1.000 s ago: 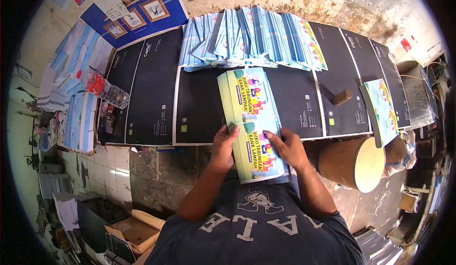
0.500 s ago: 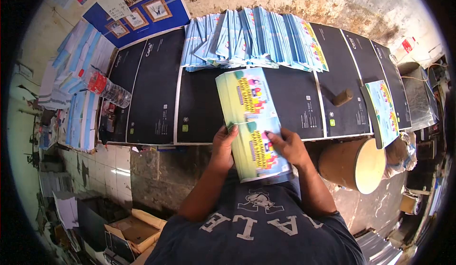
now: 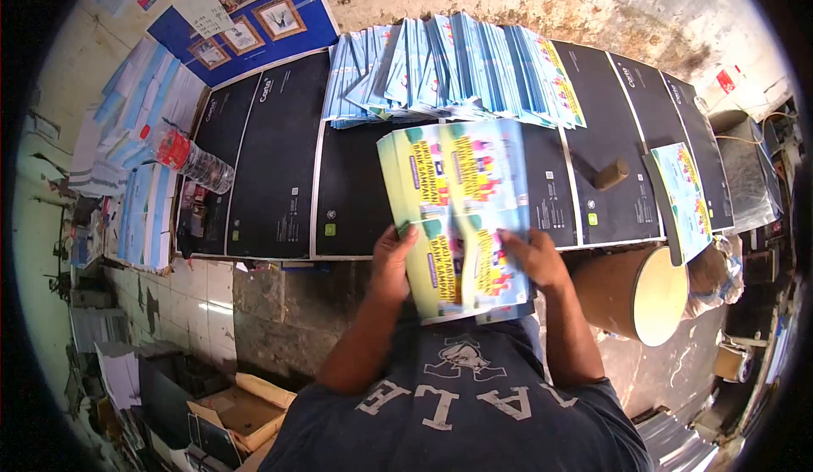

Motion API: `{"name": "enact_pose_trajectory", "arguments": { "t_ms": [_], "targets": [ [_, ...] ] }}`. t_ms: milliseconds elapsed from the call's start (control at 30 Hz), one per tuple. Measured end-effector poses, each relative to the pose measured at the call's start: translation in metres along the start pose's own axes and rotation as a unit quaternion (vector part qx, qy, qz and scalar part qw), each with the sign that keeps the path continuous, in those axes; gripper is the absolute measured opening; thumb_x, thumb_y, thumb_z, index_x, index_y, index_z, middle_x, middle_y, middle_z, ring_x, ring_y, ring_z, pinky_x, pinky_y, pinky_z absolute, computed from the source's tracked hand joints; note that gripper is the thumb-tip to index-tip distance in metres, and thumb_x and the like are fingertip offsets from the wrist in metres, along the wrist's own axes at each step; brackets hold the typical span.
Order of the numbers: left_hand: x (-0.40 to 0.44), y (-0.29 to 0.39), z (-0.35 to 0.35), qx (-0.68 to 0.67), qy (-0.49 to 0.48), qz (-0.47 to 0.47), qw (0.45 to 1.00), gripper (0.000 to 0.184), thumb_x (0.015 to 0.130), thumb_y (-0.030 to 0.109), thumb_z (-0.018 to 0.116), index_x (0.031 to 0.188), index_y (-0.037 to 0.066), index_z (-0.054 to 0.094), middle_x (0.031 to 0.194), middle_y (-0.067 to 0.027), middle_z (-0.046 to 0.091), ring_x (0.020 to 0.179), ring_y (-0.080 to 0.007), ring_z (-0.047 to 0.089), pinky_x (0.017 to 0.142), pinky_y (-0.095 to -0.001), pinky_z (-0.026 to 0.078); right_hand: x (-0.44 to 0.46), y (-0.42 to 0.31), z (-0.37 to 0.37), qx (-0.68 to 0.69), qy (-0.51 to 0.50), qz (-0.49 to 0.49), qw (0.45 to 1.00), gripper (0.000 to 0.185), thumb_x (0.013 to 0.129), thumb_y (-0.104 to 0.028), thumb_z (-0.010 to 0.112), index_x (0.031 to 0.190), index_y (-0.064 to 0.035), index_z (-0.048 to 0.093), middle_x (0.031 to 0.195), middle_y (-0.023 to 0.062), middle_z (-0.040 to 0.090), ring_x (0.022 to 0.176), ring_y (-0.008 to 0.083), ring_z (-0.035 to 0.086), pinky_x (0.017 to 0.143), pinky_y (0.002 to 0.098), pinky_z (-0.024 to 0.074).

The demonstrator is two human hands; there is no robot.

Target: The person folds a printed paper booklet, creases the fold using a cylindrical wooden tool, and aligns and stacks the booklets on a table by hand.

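In front of my torso, my left hand (image 3: 392, 264) is closed on the left edge of a stack of printed booklets (image 3: 414, 186), thumb on top. My right hand (image 3: 540, 262) grips the right side of a top booklet (image 3: 489, 167), which lies shifted to the right and overlaps the rest. Its cover is pale blue and yellow with bold yellow lettering, printed twice, one above the other. The upper booklet bends in a wave near its lower left edge. Fingers under the booklets are hidden.
A long row of leaning booklets (image 3: 457, 70) lines the back of the black table (image 3: 356, 193). A plastic bottle (image 3: 193, 157) lies at left. At right are a short brown cylinder (image 3: 611, 173), another booklet pile (image 3: 680, 201) and, below the edge, a round drum (image 3: 631, 294).
My right hand has moved right, drawing the upper booklet sideways so two covers now show side by side. The left hand has shifted slightly left with the stack.
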State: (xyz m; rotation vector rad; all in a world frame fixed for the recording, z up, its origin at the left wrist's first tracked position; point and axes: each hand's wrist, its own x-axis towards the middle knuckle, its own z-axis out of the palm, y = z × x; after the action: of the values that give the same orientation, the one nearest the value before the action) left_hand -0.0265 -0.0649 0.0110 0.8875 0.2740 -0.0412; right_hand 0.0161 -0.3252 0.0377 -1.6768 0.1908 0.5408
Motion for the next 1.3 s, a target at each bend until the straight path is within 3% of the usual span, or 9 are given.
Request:
{"name": "enact_pose_trajectory", "arguments": {
  "t_ms": [167, 267, 367, 533, 767, 833, 1033, 1167, 1300],
  "targets": [
    [0.001, 0.011, -0.026, -0.087, 0.032, -0.009, 0.996, 0.032, 0.1, 0.017, 0.062, 0.127, 0.001, 0.056, 0.115, -0.0099, 0.069, 0.098, -0.0186, 0.069, 0.087, -0.0342, 0.057, 0.018, 0.042, -0.033, 0.056, -0.011, -0.031, 0.998, 0.041, 0.095, -0.024, 0.067, 0.117, 0.0101, 0.062, 0.102, 0.0169, 0.072, 0.088, 0.0225, 0.07, 0.074, 0.0352, 0.055],
    [0.003, 0.012, -0.028, -0.105, 0.006, -0.012, 0.994, 0.032, 0.101, 0.018, 0.06, 0.128, 0.001, 0.055, 0.116, -0.0112, 0.068, 0.1, -0.0197, 0.069, 0.087, -0.0349, 0.057, 0.017, 0.039, -0.018, -0.271, 0.086, -0.138, 0.949, 0.054, 0.094, -0.022, 0.068, 0.135, 0.0078, 0.049, 0.125, 0.0284, 0.062, 0.106, 0.038, 0.067, 0.08, 0.0422, 0.0556],
    [0.001, 0.012, -0.019, -0.093, -0.006, -0.015, 0.995, 0.031, 0.101, 0.02, 0.061, 0.126, 0.002, 0.056, 0.116, -0.0103, 0.068, 0.1, -0.0197, 0.069, 0.087, -0.0349, 0.057, 0.009, 0.026, 0.01, -0.305, 0.157, -0.297, 0.891, 0.079, 0.09, -0.011, 0.068, 0.156, -0.0121, 0.026, 0.154, 0.0332, 0.025, 0.122, 0.0536, 0.053, 0.094, 0.0474, 0.0542],
    [0.003, -0.007, -0.013, -0.093, -0.005, -0.018, 0.995, 0.034, 0.099, 0.021, 0.064, 0.127, 0.003, 0.058, 0.117, -0.0091, 0.068, 0.102, -0.0189, 0.068, 0.089, -0.034, 0.056, 0.011, 0.02, 0.023, -0.303, 0.075, -0.263, 0.913, 0.034, 0.096, -0.02, 0.062, 0.128, -0.0092, 0.066, 0.155, 0.0318, 0.027, 0.126, 0.0518, 0.051, 0.103, 0.0476, 0.0484],
    [0.001, -0.008, 0.007, -0.056, -0.027, -0.037, 0.997, 0.031, 0.097, 0.016, 0.067, 0.124, 0.002, 0.06, 0.115, -0.0081, 0.069, 0.1, -0.0166, 0.068, 0.088, -0.0323, 0.055, 0.004, -0.001, 0.03, -0.206, 0.018, -0.157, 0.966, 0.055, 0.1, -0.045, 0.059, 0.117, 0.0062, 0.068, 0.142, 0.0376, 0.045, 0.124, 0.0409, 0.058, 0.102, 0.0399, 0.0466],
    [0.002, -0.002, 0.003, -0.045, -0.002, 0.002, 0.999, 0.03, 0.098, 0.017, 0.065, 0.123, 0.001, 0.06, 0.115, -0.0089, 0.069, 0.098, -0.0171, 0.069, 0.087, -0.0324, 0.055, 0.002, -0.004, 0.022, 0.032, 0.018, -0.082, 0.996, 0.043, 0.102, -0.031, 0.061, 0.114, 0.0096, 0.065, 0.114, 0.0093, 0.064, 0.094, 0.0131, 0.06, 0.087, 0.0295, 0.049],
    [0.001, 0.009, -0.015, -0.079, -0.004, 0.001, 0.997, 0.033, 0.102, 0.022, 0.056, 0.129, 0.003, 0.057, 0.118, -0.0105, 0.067, 0.106, -0.0214, 0.067, 0.091, -0.0376, 0.055, 0.006, 0.002, -0.005, -0.293, 0.139, -0.177, 0.929, 0.046, 0.097, -0.043, 0.062, 0.099, 0.0027, 0.072, 0.113, 0.0291, 0.06, 0.1, 0.0453, 0.063, 0.09, 0.0476, 0.0492],
    [-0.001, -0.005, 0.012, -0.063, -0.018, -0.008, 0.998, 0.028, 0.097, 0.018, 0.067, 0.12, 0.003, 0.061, 0.113, -0.0076, 0.069, 0.1, -0.0155, 0.067, 0.087, -0.0318, 0.054, -0.001, 0.006, 0.036, -0.188, 0.022, -0.189, 0.963, 0.045, 0.095, -0.034, 0.071, 0.103, 0.0098, 0.068, 0.127, 0.0191, 0.059, 0.105, 0.0247, 0.063, 0.09, 0.0357, 0.0504],
    [0.003, -0.002, -0.002, -0.048, -0.006, 0.0, 0.999, 0.027, 0.098, 0.017, 0.066, 0.12, 0.003, 0.061, 0.113, -0.0075, 0.069, 0.099, -0.0154, 0.067, 0.086, -0.0316, 0.055, -0.003, -0.004, 0.023, -0.039, 0.014, -0.079, 0.996, 0.049, 0.097, -0.038, 0.067, 0.107, 0.0097, 0.069, 0.114, 0.0263, 0.069, 0.104, 0.0328, 0.069, 0.091, 0.0396, 0.0515]
  ]
}}
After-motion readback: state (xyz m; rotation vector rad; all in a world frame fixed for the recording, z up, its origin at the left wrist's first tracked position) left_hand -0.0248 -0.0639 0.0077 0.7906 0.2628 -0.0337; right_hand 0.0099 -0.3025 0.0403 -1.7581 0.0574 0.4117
